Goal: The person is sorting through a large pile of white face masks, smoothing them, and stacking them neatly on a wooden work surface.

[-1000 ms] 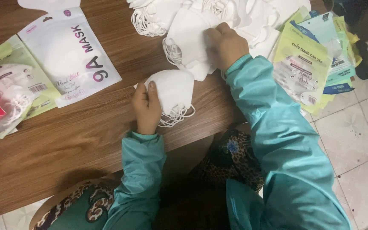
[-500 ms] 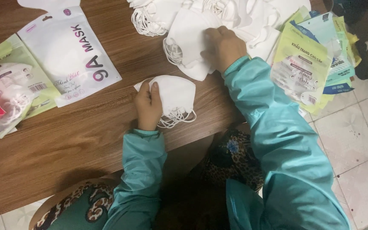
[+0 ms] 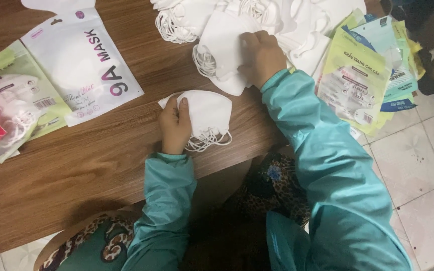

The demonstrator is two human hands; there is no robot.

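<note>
Mask pile (image 3: 277, 20) top cut off.

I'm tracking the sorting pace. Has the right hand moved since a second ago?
Barely. The right hand stays on the mask pile beside the stacked packets, shifted only slightly.

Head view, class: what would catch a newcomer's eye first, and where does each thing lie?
The heap of white masks at the table's far edge stands out first, with the right hand resting on it. Nearer the body, the left hand holds down a single folded mask on the brown wooden table. Printed packets are stacked at the right.
</note>
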